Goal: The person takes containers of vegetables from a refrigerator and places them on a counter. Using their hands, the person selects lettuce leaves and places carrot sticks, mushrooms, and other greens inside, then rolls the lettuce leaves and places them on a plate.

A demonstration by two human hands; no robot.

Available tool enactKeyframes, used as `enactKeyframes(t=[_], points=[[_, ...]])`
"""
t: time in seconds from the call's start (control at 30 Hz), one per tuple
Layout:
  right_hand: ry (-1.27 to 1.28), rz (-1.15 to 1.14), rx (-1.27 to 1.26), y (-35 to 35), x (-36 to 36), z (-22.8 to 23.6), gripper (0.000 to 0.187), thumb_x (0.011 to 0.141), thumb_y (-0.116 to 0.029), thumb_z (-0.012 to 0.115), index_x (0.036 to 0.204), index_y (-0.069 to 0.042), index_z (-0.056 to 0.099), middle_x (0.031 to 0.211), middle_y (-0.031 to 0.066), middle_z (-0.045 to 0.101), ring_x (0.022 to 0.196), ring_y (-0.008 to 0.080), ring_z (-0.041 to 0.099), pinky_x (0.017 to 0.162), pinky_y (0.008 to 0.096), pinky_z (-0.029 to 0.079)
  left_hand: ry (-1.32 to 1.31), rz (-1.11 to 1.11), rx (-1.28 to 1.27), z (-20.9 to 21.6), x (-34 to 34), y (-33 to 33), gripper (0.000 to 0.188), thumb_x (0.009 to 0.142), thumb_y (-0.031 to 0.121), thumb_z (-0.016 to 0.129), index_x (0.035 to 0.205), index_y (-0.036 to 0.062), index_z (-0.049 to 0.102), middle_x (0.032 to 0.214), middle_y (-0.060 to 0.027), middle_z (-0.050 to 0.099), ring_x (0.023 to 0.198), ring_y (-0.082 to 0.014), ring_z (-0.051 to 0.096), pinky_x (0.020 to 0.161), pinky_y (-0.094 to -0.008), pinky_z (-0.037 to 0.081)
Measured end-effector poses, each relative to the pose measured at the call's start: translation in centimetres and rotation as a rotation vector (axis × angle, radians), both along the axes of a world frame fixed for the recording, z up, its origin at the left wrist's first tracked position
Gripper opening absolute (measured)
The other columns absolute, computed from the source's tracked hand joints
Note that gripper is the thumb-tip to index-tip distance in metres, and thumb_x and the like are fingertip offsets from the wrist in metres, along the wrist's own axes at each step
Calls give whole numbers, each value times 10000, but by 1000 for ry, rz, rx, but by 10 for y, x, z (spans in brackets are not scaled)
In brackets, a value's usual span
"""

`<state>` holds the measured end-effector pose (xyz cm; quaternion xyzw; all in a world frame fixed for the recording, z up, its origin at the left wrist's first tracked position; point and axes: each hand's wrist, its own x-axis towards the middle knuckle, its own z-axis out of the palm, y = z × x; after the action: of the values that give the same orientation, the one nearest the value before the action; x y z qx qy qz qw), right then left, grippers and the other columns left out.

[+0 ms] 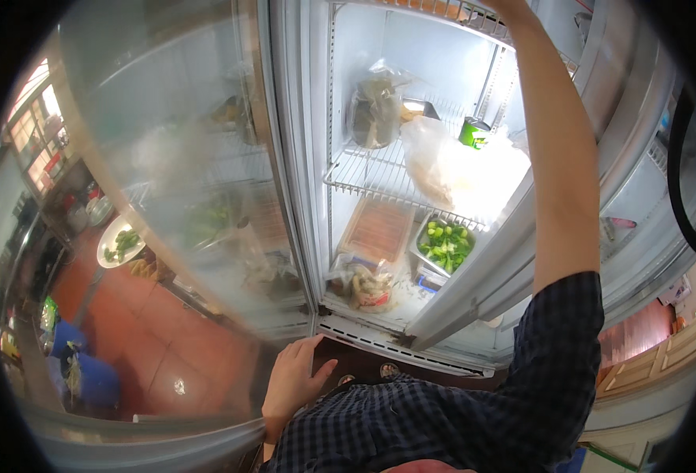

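- Honestly, the right hand (509, 6) was mostly cut off by the top edge, so I couldn't tell whether its fingers were spread or wrapped around something.
- It was right up by the upper wire rack (486, 30), with orange-brown stuff (450, 9) partly visible on it, just left of the hand.
- That rack's long front edge ran crosswise, sloping down to the right. Right hand was by far the nearer one; the rack lay well up and to the right of the left hand (297, 380).
- Left hand was low near the fridge sill, thumb apart from the fingers, nothing visible in it.
- Below the rack, the middle shelf (395, 197) had a pale plastic bag (427, 154) and a green container (472, 132).
- Lower still: a metal tray (420, 251) of chopped greens (446, 243) beside a flat reddish box (377, 229).
- Farther out left, a glass door (167, 158) and red floor tiles (155, 339).
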<state>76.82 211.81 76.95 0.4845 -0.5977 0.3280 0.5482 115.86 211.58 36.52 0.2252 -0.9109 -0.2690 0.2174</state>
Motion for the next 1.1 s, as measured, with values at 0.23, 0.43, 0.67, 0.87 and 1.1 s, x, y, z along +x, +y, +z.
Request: enactKeyframes(t=[0.23, 0.43, 0.67, 0.87, 1.1], points=[[-70, 221, -84, 101, 96, -38, 350, 633, -2, 674, 934, -6, 494, 916, 148, 537, 872, 235, 547, 752, 327, 455, 81, 31, 157, 6, 6, -14, 399, 774, 225, 636, 1093, 14, 526, 1033, -162, 570, 970, -327, 531, 827, -373, 426], [-204, 599, -144, 135, 140, -116, 395, 567, 0, 731, 882, -37, 495, 856, 91, 489, 840, 223, 524, 722, 321, 440, 161, -40, 417, 11, 10, -16, 386, 822, 246, 581, 1108, -5, 517, 1073, -175, 565, 996, -301, 544, 855, -342, 410], [-515, 959, -22, 129, 152, -238, 453, 491, 2, 797, 822, -74, 497, 786, 25, 432, 804, 209, 498, 687, 314, 424, 277, -198, 596, -1, 20, -29, 509, 892, 382, 444, 1161, -49, 471, 1118, -158, 559, 1072, -241, 504, 905, -334, 373], [-206, 885, 441, 101, 149, -352, 325, 565, -14, 708, 800, -84, 494, 836, 67, 413, 827, 264, 483, 736, 366, 363, 318, -348, 898, -1, 15, -40, 667, 878, 482, 417, 1309, -15, 305, 1247, -138, 460, 1153, -236, 430, 968, -355, 312], [-231, 927, 611, 118, 170, -386, 232, 626, 6, 664, 799, -54, 522, 828, 71, 402, 845, 266, 479, 766, 397, 389, 588, -33, 1381, 8, -20, -21, 669, 675, 22, 446, 1325, 2, 287, 1273, -135, 417, 1157, -240, 434, 925, -307, 374]])
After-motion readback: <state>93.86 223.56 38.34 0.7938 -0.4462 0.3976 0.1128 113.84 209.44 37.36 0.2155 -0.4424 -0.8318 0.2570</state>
